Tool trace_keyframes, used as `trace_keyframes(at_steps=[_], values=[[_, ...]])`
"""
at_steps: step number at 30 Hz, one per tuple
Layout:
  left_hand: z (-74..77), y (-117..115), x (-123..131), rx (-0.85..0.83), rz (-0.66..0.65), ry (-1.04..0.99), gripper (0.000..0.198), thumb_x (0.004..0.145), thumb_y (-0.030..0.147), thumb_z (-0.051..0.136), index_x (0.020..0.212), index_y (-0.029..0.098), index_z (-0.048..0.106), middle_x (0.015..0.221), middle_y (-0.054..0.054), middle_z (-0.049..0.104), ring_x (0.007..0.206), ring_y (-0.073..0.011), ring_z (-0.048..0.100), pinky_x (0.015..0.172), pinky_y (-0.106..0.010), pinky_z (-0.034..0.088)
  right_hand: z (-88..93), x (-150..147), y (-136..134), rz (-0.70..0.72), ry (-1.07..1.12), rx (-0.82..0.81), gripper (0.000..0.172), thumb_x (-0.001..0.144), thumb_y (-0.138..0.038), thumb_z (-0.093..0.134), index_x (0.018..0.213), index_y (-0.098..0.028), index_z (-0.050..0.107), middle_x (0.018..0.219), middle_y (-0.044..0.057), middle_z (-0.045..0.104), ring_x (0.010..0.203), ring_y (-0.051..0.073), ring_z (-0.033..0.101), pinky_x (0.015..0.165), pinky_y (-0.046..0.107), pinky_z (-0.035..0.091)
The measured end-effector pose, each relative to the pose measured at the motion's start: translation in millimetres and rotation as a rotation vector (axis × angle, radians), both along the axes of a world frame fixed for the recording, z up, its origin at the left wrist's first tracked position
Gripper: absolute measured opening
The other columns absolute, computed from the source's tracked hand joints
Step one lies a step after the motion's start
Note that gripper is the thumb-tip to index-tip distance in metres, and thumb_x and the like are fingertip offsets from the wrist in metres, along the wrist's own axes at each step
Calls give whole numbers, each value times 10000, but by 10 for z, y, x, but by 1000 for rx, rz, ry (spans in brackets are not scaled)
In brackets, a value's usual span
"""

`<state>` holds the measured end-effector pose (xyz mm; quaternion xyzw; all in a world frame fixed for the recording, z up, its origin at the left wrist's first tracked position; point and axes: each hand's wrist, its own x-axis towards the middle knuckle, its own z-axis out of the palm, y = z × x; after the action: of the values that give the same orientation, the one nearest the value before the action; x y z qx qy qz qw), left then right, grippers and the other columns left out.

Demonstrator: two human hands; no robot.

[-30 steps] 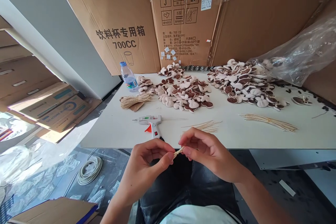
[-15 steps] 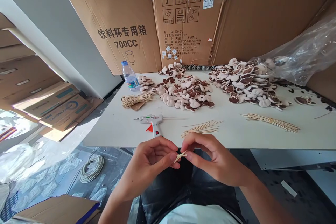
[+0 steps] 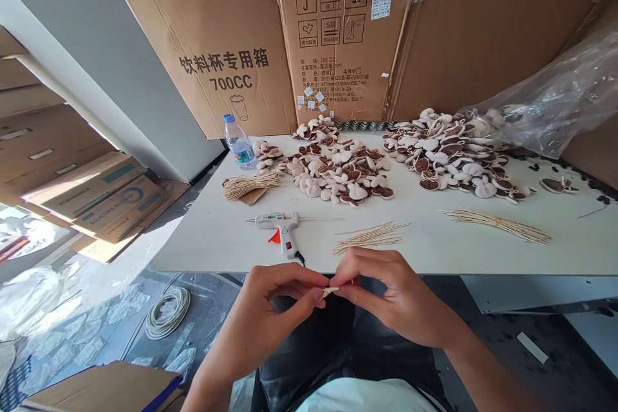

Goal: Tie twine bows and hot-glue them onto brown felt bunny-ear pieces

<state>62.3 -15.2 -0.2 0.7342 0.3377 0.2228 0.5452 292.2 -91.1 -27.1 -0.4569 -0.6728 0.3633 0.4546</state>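
Between my fingertips, just off the table's front edge, is a small knot of pale, thin reed-like strips (image 3: 329, 291). My left hand (image 3: 277, 309) pinches its left side between thumb and fingers. From the right, my right hand (image 3: 386, 296) grips the other side the same way. Most of the piece is covered by the fingers. Close beyond my hands lie a loose fan of thin pale sticks (image 3: 371, 237) and a white glue gun (image 3: 284, 232) with an orange trigger, its nozzle facing left.
Piles of brown-and-cream plush pieces (image 3: 338, 170) cover the back of the white table (image 3: 203, 244). Stick bundles lie left (image 3: 251, 185) and right (image 3: 497, 225). A water bottle (image 3: 240, 145) stands back left, before large cardboard boxes (image 3: 232, 26). Clear plastic (image 3: 555, 96) drapes at right.
The fingers of both hands have drawn closer together around the knotted strips, covering more of them. My left hand has turned slightly. The things on the table stay in place.
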Motion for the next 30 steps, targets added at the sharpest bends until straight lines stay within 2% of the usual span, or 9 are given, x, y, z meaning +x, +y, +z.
trace_keyframes(at_steps=[4, 7, 12, 17, 21, 30], values=[[-46, -34, -19, 358, -6, 65, 226, 972, 116, 706, 1016, 266, 869, 857, 25, 838, 730, -124, 748, 707, -201, 570, -35, -25, 7, 2, -23, -6, 100, 1102, -251, 699, 1013, -257, 745, 935, 8, 718, 838, 182, 662, 754, 302, 497], [-83, -64, -27, 603, -34, 84, 207, 983, 89, 668, 957, 234, 814, 784, 33, 779, 637, -105, 658, 653, -219, 509, -50, -40, -3, 3, -42, -2, 109, 1105, -240, 689, 1003, -261, 722, 924, 0, 712, 845, 184, 655, 766, 306, 495], [-116, -79, -1, 837, 52, 88, 176, 953, 61, 664, 898, 206, 746, 712, 41, 719, 581, -102, 602, 610, -233, 468, -23, -74, -16, 4, -175, 63, 162, 1120, -179, 621, 980, -255, 597, 919, -8, 645, 852, 185, 593, 772, 316, 451], [-148, -103, 63, 1094, 152, 80, 241, 934, 26, 641, 767, 199, 655, 608, 54, 593, 527, -108, 467, 537, -252, 398, -19, -110, 17, 101, -292, 153, 220, 1129, -131, 529, 957, -256, 473, 888, -17, 530, 822, 190, 474, 761, 337, 386], [-172, -132, 97, 1159, 195, 96, 280, 926, 25, 665, 713, 196, 607, 588, 52, 554, 525, -108, 461, 533, -256, 392, -39, -100, 46, 189, -260, 121, 252, 1152, -136, 477, 935, -257, 435, 864, -24, 487, 807, 189, 433, 756, 338, 366], [-216, -206, 167, 1053, 341, -2, 236, 891, 38, 696, 744, 203, 613, 598, 75, 560, 515, -82, 484, 534, -211, 433, -38, -37, 46, 233, -61, -6, 240, 1189, -235, 496, 951, -265, 490, 895, -30, 488, 836, 177, 457, 800, 322, 371]])
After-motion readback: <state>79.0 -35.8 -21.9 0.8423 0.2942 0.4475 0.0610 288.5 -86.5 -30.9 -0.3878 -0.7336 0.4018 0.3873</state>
